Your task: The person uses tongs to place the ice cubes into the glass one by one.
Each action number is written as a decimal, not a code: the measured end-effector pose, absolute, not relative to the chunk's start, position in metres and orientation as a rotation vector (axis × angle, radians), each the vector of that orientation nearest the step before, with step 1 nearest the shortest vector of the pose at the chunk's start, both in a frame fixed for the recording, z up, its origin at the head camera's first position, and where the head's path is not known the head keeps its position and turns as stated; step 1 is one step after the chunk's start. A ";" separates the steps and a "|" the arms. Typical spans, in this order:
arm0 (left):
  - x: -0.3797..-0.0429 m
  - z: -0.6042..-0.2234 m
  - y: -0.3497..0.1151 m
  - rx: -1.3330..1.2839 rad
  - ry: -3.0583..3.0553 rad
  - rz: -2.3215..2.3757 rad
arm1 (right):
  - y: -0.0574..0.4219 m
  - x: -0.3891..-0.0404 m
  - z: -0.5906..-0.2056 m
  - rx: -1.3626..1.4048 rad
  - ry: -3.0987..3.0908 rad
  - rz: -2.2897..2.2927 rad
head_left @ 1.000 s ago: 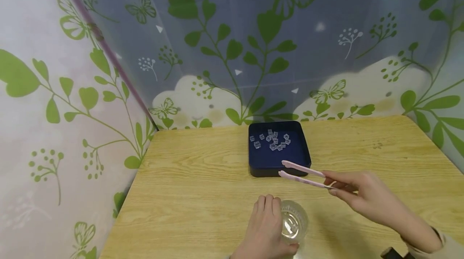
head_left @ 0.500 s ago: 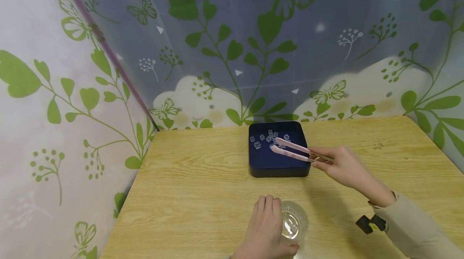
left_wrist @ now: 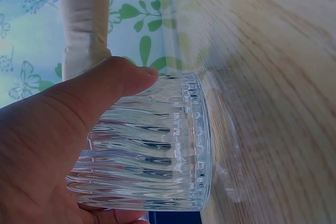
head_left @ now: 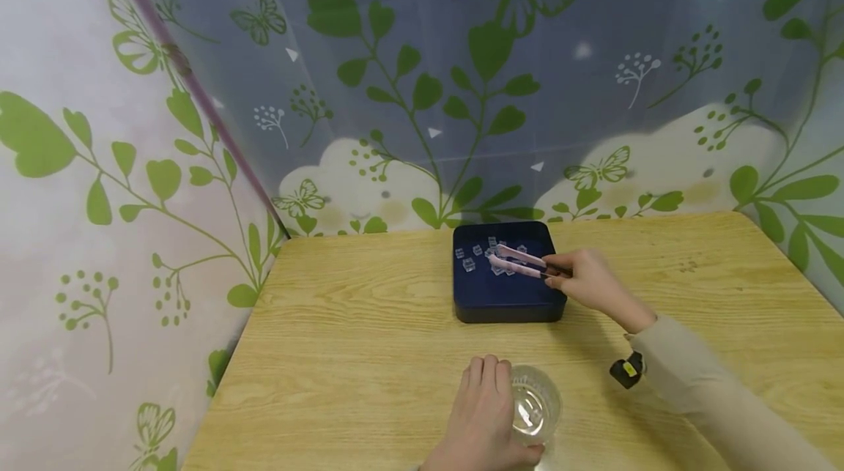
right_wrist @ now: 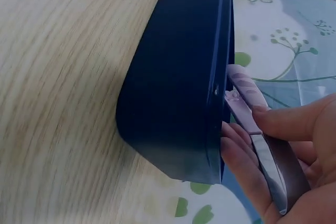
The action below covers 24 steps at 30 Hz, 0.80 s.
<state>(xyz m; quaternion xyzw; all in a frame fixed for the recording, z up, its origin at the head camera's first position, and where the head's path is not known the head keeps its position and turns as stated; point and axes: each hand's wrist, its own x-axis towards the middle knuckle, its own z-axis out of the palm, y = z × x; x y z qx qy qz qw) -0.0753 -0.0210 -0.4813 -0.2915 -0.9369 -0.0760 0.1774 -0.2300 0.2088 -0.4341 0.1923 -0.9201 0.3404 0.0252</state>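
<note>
1 pr tongs (head_left: pixel 521 268), in R hand (head_left: pixel 587 280)

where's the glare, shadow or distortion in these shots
Head view: glare in the ribbed glass tumbler, a soft shadow on the wood-grain table beside the right sleeve; left wrist view: the tumbler's ribs distort what shows through; right wrist view: the dark blue tray shows an outer wall too dark for much detail.
</note>
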 end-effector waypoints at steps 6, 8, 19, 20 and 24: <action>-0.076 -0.482 -0.021 -0.829 -2.648 -0.220 | 0.201 -0.240 -0.438 0.586 -2.921 1.066; -0.076 -0.482 -0.021 -0.830 -2.659 -0.221 | 0.199 -0.242 -0.438 0.592 -2.931 1.025; -0.076 -0.480 -0.021 -0.824 -2.649 -0.211 | 0.189 -0.244 -0.435 0.662 -2.918 0.775; -0.076 -0.480 -0.021 -0.822 -2.644 -0.209 | 0.188 -0.243 -0.436 0.666 -2.915 0.767; -0.076 -0.481 -0.021 -0.818 -2.623 -0.209 | 0.186 -0.244 -0.437 0.680 -2.900 0.749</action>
